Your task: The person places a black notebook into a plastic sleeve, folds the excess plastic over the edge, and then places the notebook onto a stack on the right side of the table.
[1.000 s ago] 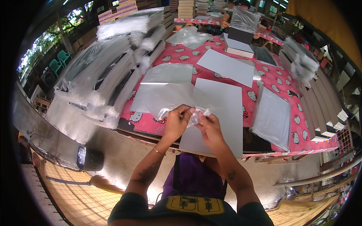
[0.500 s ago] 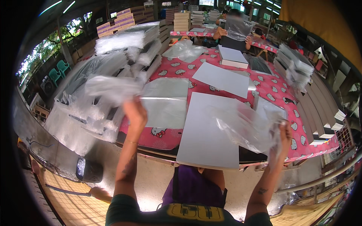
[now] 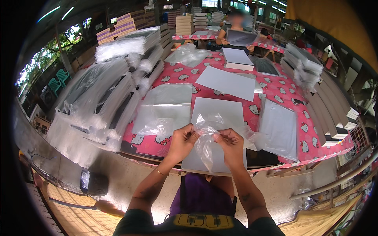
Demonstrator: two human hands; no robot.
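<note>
Forearms angle inward, hands close together at chest-front. Left hand (image 3: 183, 141) and right hand (image 3: 230, 142) both pinch, fingertips nearly together, on crumpled clear plastic film (image 3: 205, 147), bunched between them over a white sheet (image 3: 217, 107) at the near edge. Pink cat-print tablecloth (image 3: 179, 76); plastic-wrapped stacks (image 3: 92, 88) left; co-worker (image 3: 223, 34) beyond, holding dark panel (image 3: 241, 38).

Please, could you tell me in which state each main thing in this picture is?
Left grip: pinched on the clear plastic
Right grip: pinched on the same plastic
Clear plastic: crumpled, bunched
White board below: flat, partly covered
Angled white sheet: flat, uncovered
White bundle at right: flat, in clear wrap
Bundles at left: piled, plastic-covered
Green chairs: upright
Ceiling lights: lit
</note>
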